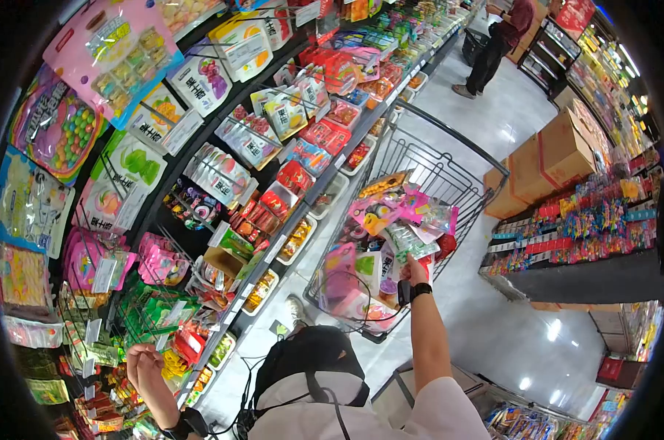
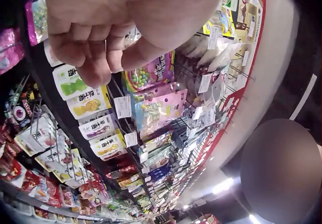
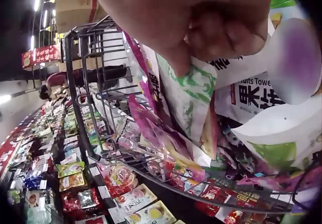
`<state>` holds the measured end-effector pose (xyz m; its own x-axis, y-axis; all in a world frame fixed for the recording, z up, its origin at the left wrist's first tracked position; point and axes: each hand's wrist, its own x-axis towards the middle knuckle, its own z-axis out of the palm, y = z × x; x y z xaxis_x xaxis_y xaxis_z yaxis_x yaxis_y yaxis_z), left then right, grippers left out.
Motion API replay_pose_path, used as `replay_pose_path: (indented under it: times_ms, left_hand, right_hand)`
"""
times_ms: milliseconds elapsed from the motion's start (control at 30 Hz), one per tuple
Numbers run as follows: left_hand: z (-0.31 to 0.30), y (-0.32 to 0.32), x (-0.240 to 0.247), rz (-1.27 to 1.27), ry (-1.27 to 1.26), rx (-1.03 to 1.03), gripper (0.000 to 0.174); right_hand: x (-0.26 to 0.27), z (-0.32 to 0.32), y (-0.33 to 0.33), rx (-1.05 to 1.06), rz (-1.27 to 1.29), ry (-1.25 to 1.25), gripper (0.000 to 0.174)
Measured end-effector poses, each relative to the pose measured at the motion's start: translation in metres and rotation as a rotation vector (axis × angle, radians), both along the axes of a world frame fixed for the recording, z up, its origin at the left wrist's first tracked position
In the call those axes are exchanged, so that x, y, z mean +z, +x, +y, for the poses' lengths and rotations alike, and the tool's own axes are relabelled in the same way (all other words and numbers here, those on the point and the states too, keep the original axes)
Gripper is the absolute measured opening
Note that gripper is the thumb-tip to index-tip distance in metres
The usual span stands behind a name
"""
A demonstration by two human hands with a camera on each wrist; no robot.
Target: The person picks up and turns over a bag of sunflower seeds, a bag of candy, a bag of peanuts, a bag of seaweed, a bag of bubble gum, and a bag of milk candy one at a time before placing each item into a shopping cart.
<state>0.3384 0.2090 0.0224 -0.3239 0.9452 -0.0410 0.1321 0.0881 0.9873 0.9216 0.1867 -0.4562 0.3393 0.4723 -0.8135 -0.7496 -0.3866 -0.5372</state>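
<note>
My right hand (image 1: pixel 418 271) reaches into the shopping cart (image 1: pixel 449 158) and pinches a green-and-white packet (image 1: pixel 407 240) by its edge. In the right wrist view the curled fingers sit at the top of that packet (image 3: pixel 193 96), among other bags. Around it in the cart lie a pink candy bag (image 1: pixel 380 213), white fruit-snack pouches (image 1: pixel 368 265) and more bright packets. My left hand (image 1: pixel 145 367) is beside the lower shelf, fingers loosely bent and holding nothing. Seen from the left wrist, the hand (image 2: pixel 105 38) hangs before hooks of hanging fruit-snack pouches (image 2: pixel 88 106).
Shelves of hanging candy bags (image 1: pixel 130 59) line the left, with trays (image 1: pixel 297 240) along their lower edge. Cardboard boxes (image 1: pixel 544 165) and a candy rack (image 1: pixel 581 224) stand to the cart's right. Farther up the aisle a person (image 1: pixel 497 44) stands by a dark basket (image 1: pixel 476 45).
</note>
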Motion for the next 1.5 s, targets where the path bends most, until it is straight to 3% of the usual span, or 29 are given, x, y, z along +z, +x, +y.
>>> replay_pose_path:
  times_ms: [67, 167, 267, 300, 367, 500, 533, 667, 933, 1000, 1100, 1133, 1233, 1300, 1367, 1433, 1500]
  left_hand:
    - [-0.009, -0.010, -0.006, 0.034, -0.036, -0.011, 0.014]
    - [-0.027, -0.013, -0.014, -0.001, -0.069, 0.054, 0.017]
    - [-0.045, -0.018, -0.016, -0.045, -0.067, 0.111, 0.010]
    - [-0.051, -0.021, -0.016, -0.063, -0.073, 0.127, 0.008]
    - [-0.061, -0.028, -0.018, -0.065, -0.065, 0.142, 0.008]
    - [-0.076, -0.038, -0.018, -0.089, -0.031, 0.198, 0.008]
    - [-0.079, -0.045, -0.022, -0.107, -0.022, 0.205, 0.008]
    - [-0.092, -0.073, -0.017, -0.153, 0.023, 0.135, 0.011]
    - [-0.129, -0.155, -0.001, -0.228, 0.101, 0.107, 0.009]
    - [-0.141, -0.172, 0.004, -0.235, 0.116, 0.120, 0.008]
    - [-0.165, -0.209, -0.006, -0.261, 0.120, 0.049, 0.010]
    - [-0.171, -0.215, -0.006, -0.246, 0.101, 0.024, 0.012]
    - [-0.195, -0.239, -0.019, -0.284, 0.058, -0.006, 0.014]
    - [-0.209, -0.250, -0.016, -0.270, 0.052, -0.050, 0.014]
    - [-0.221, -0.256, -0.009, -0.282, 0.032, -0.050, 0.015]
    - [-0.234, -0.259, 0.002, -0.302, 0.035, -0.105, 0.016]
    - [-0.243, -0.265, 0.008, -0.331, 0.047, -0.164, 0.020]
  right_hand:
    - [0.010, 0.004, -0.006, -0.054, -0.001, -0.034, 0.051]
    - [0.037, 0.009, -0.011, -0.168, 0.076, 0.084, 0.041]
    - [0.068, 0.005, -0.020, -0.265, 0.034, 0.246, 0.027]
    - [0.074, -0.002, -0.019, -0.211, -0.004, 0.284, 0.017]
    - [0.112, -0.010, -0.035, -0.369, -0.108, 0.321, 0.015]
    - [0.141, -0.039, -0.031, -0.268, -0.180, 0.526, 0.026]
    - [0.168, -0.042, -0.041, -0.266, -0.190, 0.563, 0.023]
    - [0.242, -0.048, -0.067, -0.211, -0.406, 0.672, 0.042]
    - [0.372, -0.072, -0.151, -0.208, -0.545, 0.969, 0.045]
    - [0.412, -0.081, -0.200, -0.087, -1.083, 0.784, 0.047]
    - [0.455, -0.101, -0.275, -0.099, -1.127, 0.817, 0.049]
    - [0.475, -0.111, -0.300, -0.154, -0.906, 0.922, 0.049]
    - [0.479, -0.140, -0.347, -0.044, -0.994, 0.903, 0.049]
    - [0.498, -0.156, -0.386, -0.153, -0.406, 1.151, 0.049]
    - [0.502, -0.164, -0.416, 0.006, -1.041, 0.936, 0.049]
    - [0.530, -0.182, -0.448, -0.015, -0.468, 1.240, 0.049]
    - [0.545, -0.190, -0.481, 0.097, -0.361, 1.305, 0.051]
